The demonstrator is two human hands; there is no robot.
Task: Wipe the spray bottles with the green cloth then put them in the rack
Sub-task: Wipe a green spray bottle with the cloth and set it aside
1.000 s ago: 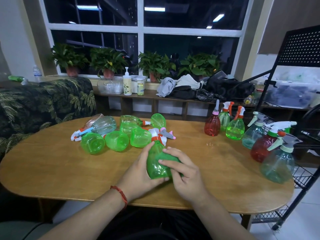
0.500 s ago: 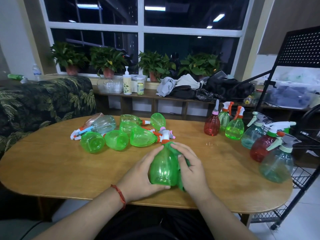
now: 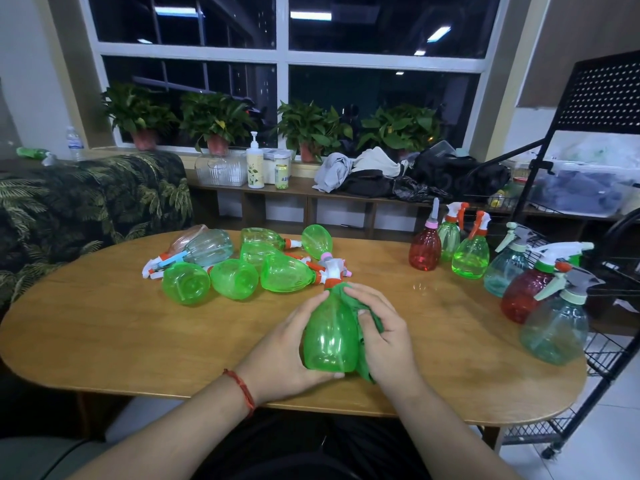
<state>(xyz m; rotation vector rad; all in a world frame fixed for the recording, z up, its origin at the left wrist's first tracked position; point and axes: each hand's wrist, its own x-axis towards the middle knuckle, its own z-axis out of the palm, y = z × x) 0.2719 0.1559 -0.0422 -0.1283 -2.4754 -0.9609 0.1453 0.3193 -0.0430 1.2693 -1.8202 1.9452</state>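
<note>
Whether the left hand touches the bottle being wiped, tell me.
Touching. The head view shows the left hand wrapped against the bottle, thumb under its base, no gap.

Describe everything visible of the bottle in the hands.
The bottle is translucent green plastic with a bulbous, ribbed body; no liquid shows inside. It lies tipped, base toward the person, neck pointing away, ending in an orange collar and a white trigger head. The left hand grips its left side, thumb under the base. The right hand presses the cloth against its right side and neck. It sits low over the table; whether it touches the wood cannot be told.
</note>
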